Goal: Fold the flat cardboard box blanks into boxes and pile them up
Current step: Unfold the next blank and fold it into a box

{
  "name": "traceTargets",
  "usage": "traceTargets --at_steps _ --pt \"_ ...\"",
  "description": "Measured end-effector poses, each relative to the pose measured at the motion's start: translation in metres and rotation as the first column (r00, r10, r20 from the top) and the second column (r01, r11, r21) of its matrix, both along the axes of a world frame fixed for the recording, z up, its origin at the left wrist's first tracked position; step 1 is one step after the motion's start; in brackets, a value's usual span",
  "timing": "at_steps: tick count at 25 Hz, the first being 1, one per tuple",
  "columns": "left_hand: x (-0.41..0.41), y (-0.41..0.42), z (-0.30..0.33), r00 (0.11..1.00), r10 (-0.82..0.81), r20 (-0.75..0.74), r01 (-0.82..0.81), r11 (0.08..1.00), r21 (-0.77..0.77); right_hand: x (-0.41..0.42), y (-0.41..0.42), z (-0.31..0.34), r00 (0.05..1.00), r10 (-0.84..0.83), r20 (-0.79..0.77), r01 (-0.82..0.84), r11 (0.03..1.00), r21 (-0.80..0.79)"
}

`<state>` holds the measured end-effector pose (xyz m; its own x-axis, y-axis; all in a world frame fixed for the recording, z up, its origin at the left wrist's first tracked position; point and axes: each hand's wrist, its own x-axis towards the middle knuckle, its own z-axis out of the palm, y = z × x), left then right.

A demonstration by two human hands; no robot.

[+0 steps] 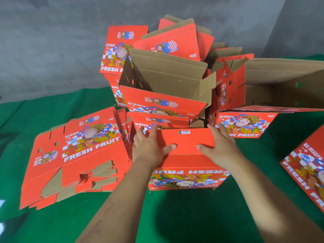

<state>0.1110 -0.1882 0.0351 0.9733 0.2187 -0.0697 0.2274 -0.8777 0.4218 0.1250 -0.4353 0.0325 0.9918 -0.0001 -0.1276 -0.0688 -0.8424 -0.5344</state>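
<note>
Both hands, left hand [150,146] and right hand [221,143], press flat with straight fingers on the red box [185,155] top (print upside down), flat blanks [75,155] beside it.

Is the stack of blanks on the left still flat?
Flat: the stack of blanks lies unfolded on the green cloth, flaps spread.

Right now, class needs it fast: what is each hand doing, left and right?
Left hand: open, fingers flat, pressing the top panel of the red box.
Right hand: open, fingers spread, pressing the same panel.
</note>
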Motion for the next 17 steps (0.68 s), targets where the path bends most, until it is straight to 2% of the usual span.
traceTargets --at_steps 2,4,5,6,7,8,9,10,11,12,13,14,17 --pt "0.002 -0.007 0.001 0.991 0.035 -0.126 -0.031 0.999 0.037 0.002 0.001 0.002 1.000 -0.023 0.017 0.024 0.997 -0.075" --pt "0.002 -0.011 0.000 0.990 0.022 -0.140 -0.005 0.993 0.120 -0.001 0.005 0.001 0.997 -0.053 0.062 0.064 0.980 -0.190" --pt "0.002 -0.009 0.000 0.996 -0.003 -0.088 0.011 0.997 0.080 -0.003 0.004 -0.001 0.997 -0.063 0.055 0.072 0.980 -0.186" --pt "0.002 -0.005 -0.001 1.000 -0.016 -0.016 0.016 0.999 -0.039 -0.006 0.002 -0.004 0.997 -0.072 0.031 0.075 0.992 -0.101" --pt "0.000 0.000 -0.004 0.999 0.004 0.043 0.005 0.978 -0.211 -0.010 -0.003 -0.004 0.996 -0.094 -0.008 0.094 0.993 0.066" --pt "-0.003 0.005 -0.006 0.996 0.071 0.062 -0.041 0.915 -0.401 -0.013 -0.006 0.001 0.985 -0.162 -0.062 0.174 0.936 0.306" --pt "-0.005 0.009 -0.009 0.985 0.174 0.007 -0.138 0.800 -0.584 -0.015 -0.011 0.004 0.959 -0.242 -0.145 0.282 0.807 0.519" --pt "-0.009 0.010 -0.012 0.960 0.251 -0.128 -0.263 0.634 -0.727 -0.016 -0.015 0.010 0.931 -0.283 -0.231 0.364 0.672 0.644" --pt "-0.015 0.010 -0.012 0.925 0.266 -0.271 -0.368 0.449 -0.814 -0.017 -0.019 0.013 0.919 -0.283 -0.273 0.392 0.617 0.682" --pt "-0.021 0.009 -0.011 0.900 0.265 -0.345 -0.421 0.333 -0.843 -0.019 -0.023 0.017 0.914 -0.296 -0.276 0.403 0.609 0.683" --pt "-0.026 0.007 -0.009 0.898 0.261 -0.353 -0.421 0.284 -0.861 -0.021 -0.026 0.021 0.908 -0.317 -0.276 0.417 0.600 0.683" --pt "-0.029 0.005 -0.007 0.904 0.291 -0.314 -0.393 0.273 -0.878 -0.022 -0.030 0.024 0.898 -0.350 -0.267 0.430 0.573 0.698" --pt "-0.038 -0.002 0.001 0.904 0.412 -0.114 -0.228 0.239 -0.944 -0.035 -0.034 0.025 0.858 -0.487 -0.162 0.409 0.457 0.790"
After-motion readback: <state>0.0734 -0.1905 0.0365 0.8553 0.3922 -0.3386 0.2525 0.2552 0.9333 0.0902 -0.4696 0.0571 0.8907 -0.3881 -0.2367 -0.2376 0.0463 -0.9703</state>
